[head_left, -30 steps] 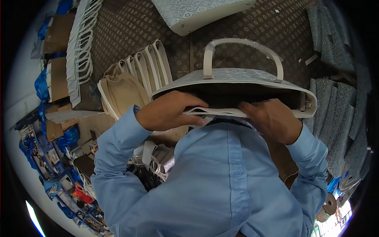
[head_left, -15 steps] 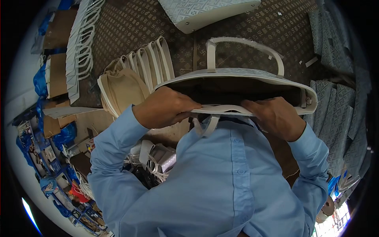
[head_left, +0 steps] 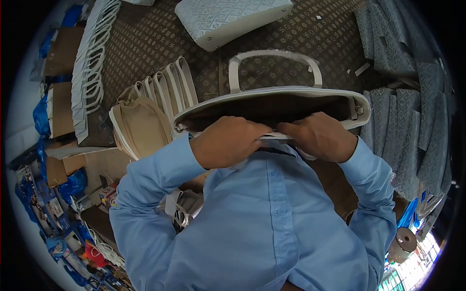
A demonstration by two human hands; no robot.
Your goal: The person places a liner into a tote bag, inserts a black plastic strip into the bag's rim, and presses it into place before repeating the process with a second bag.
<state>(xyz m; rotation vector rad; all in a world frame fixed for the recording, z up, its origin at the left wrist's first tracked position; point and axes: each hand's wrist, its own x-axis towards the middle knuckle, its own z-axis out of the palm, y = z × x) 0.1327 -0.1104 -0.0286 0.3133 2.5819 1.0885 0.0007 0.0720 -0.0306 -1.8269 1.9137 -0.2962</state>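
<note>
A white handbag (head_left: 359,119) with a dark lining stands with its mouth open in front of my chest. Its far handle (head_left: 272,52) arches up over the table; the near handle is mostly hidden by my hands. My left hand (head_left: 232,140) is closed on the near rim, thumb and fingers pinching the edge. Close beside it, my right hand (head_left: 318,137) also grips that rim, its fingers curled over into the opening. The fingertips of both hands almost meet at the rim's middle. A metal ring fitting shows at each end of the bag.
Several beige lining pouches (head_left: 143,121) stand left of the bag. A row of white strap handles (head_left: 92,63) runs along the table's left edge. Another patterned bag (head_left: 233,19) lies at the far side. Grey patterned pieces (head_left: 405,116) are stacked on the right.
Both hands have come closer together along the near rim, the left one sliding right. The bag and table have shifted left in view, and the near handle is now largely covered.
</note>
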